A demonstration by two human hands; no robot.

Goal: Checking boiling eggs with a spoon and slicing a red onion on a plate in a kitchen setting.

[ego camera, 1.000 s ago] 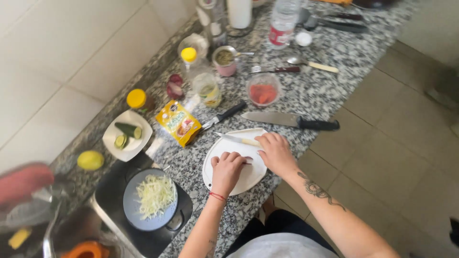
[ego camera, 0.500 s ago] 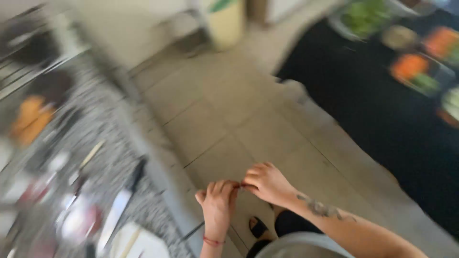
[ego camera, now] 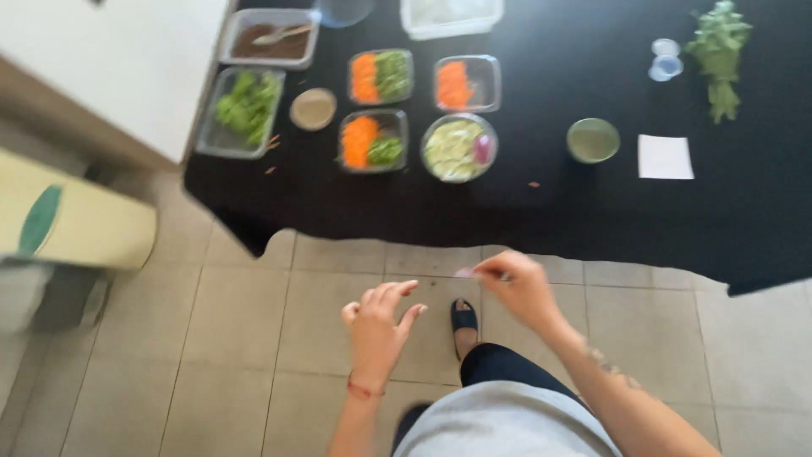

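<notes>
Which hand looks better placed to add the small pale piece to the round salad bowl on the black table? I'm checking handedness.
Probably the right hand: its fingertips pinch the small pale piece, nearly below the round salad bowl. The left hand is empty.

Left hand open, fingers spread; right hand pinched shut.

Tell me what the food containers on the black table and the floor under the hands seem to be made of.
The food containers look like clear plastic or glass: carrot and greens show through glossy walls, though blur leaves it open. The table wears a matte black cloth, its edge hanging wavy. The floor looks like pale ceramic tile, with grout lines and a dull sheen.
</notes>
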